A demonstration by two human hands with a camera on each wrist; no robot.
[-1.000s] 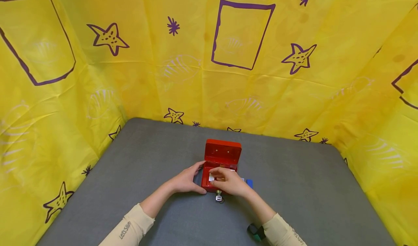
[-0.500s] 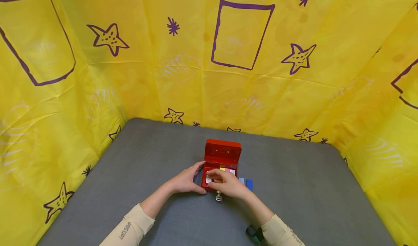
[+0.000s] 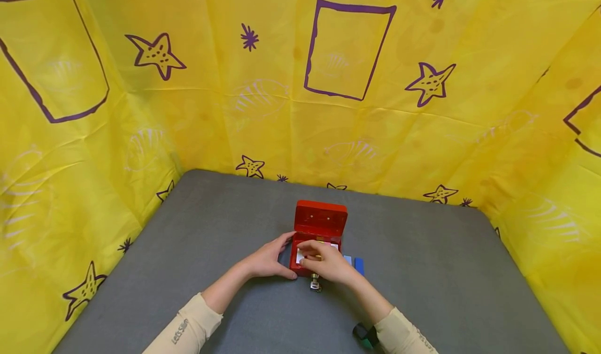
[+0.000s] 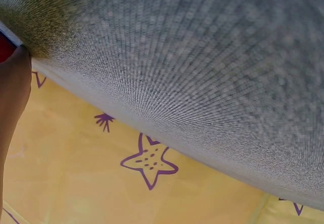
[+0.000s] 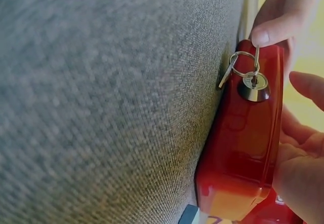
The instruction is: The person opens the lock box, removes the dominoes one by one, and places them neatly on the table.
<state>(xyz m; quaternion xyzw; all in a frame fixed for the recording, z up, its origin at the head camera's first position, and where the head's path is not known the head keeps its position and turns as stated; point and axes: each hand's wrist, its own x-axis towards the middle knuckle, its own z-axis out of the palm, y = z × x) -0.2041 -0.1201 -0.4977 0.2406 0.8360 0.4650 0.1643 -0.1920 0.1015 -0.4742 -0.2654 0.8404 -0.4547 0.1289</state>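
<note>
Over the last second the right hand [image 3: 328,264] has slid from 3 toward 9 o'clock inside the open red cash box [image 3: 318,223] at table centre, fingers curled on a white card [image 3: 300,258], so filling goes on, while the left hand [image 3: 268,260] lies flat-fingered against the box's 9 o'clock wall.

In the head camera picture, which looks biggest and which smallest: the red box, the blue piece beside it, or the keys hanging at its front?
1. Red box, clearly largest.
2. Blue piece and keys: both tiny and look alike in size, so no ranking between them.
</note>
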